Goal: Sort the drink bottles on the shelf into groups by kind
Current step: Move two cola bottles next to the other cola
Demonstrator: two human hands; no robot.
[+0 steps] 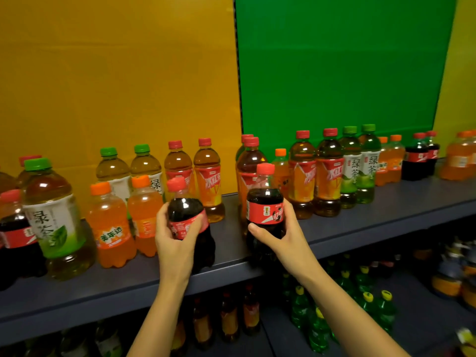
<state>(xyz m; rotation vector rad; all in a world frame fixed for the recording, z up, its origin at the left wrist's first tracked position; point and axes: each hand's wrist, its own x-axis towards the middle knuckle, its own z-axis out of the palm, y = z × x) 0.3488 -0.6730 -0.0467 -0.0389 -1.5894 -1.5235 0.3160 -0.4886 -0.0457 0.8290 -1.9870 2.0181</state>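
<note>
Gripping tight, the left hand [175, 235] curls round one tilted cola [186, 215]; the right hand [282, 234] clamps a second cola [265, 210], upright just beside, at the shelf [360, 222] front.

The right cola bottle [264, 210], in the right hand [286, 234], bears white script, too warped to read. The left cola bottle [183, 208], in the left hand [175, 240], has only tiny illegible print. Far left of the right cola bottle, a large tea bottle [51, 222] reads "绿茶". Nearer, an orange soda bottle [111, 234] reads "美年达". Behind, just left, an iced tea bottle [210, 182] shows "冰红". Further right, two green-capped tea bottles [356, 171] read "绿茶".
</note>
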